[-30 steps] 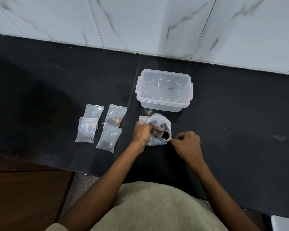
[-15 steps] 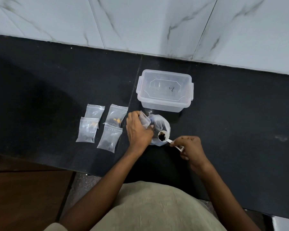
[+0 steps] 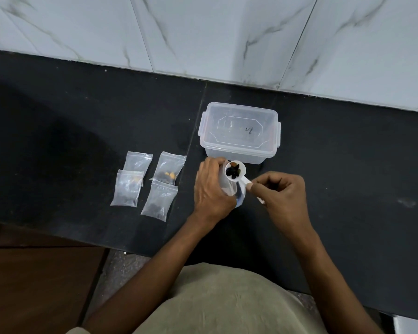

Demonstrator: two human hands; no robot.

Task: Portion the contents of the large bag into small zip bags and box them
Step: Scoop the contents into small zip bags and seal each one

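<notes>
Here, right hand [image 3: 279, 197] pinching round white plastic scoop [image 3: 235, 171]; left hand [image 3: 210, 189] clutching crinkly clear bag [image 3: 226, 186].

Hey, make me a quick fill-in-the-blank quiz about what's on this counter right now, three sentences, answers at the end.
1. The right hand holds a white ____ loaded with dark pieces.
2. ____ small zip bags lie left of the left hand.
3. The lid of the clear box is ____.

Answers: scoop; four; on
</notes>
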